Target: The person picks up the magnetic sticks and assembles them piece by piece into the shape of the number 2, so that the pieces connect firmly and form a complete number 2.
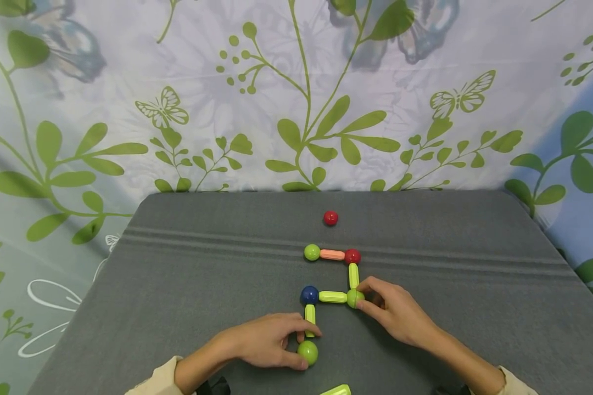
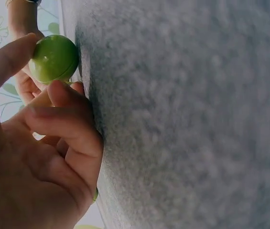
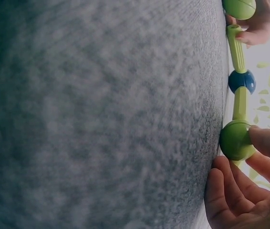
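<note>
Magnetic-type balls and rods form a zigzag chain on the grey table. My right hand [image 1: 397,312] pinches the green ball [image 3: 237,140] at its right-hand corner between thumb and forefinger. From that ball one yellow-green rod [image 1: 353,276] runs up to a red ball [image 1: 353,256], another [image 1: 333,297] left to a blue ball [image 1: 309,295]. A third rod [image 1: 310,312] points down from the blue ball. My left hand [image 1: 269,340] holds a loose green ball [image 1: 308,353] with its thumb against it, just below that rod's free end, its forefinger lying across the rod.
An orange-pink rod [image 1: 333,254] joins the red ball to a green ball [image 1: 312,252] at the chain's far end. A separate red ball [image 1: 331,218] sits farther back. Another yellow-green piece [image 1: 338,390] lies at the near edge of view. Patterned cloth [image 1: 217,109] hangs behind the table.
</note>
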A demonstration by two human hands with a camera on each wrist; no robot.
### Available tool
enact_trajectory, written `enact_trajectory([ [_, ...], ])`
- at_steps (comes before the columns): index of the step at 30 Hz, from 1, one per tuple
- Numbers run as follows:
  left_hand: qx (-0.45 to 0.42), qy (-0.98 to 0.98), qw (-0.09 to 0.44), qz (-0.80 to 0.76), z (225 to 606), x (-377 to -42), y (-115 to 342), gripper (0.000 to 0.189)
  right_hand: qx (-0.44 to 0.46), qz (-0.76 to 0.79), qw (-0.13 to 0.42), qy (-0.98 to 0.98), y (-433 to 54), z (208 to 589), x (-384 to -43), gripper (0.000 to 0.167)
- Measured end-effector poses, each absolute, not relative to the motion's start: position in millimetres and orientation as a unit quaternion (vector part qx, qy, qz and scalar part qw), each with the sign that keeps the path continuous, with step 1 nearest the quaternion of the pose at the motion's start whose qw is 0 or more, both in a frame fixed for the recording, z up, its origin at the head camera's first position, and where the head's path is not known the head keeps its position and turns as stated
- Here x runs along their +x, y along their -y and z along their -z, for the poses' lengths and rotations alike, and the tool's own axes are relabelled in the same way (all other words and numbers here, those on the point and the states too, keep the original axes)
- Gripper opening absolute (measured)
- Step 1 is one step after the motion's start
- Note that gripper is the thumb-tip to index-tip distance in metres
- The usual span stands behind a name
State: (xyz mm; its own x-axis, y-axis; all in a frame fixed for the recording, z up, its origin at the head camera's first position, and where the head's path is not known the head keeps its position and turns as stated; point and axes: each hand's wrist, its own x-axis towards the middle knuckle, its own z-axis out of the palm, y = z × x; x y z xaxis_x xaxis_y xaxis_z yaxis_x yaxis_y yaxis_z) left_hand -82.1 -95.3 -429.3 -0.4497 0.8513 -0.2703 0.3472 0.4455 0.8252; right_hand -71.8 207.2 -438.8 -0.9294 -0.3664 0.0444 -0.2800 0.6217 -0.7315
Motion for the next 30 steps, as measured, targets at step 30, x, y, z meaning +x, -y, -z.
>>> enact_trajectory([
  [30, 0.359, -0.735, 0.352, -0.454, 435.6, -83.0, 96.8, 0.039, -0.172, 0.395, 0.065, -0.9, -207.9, 438.2, -72.7, 0.017],
])
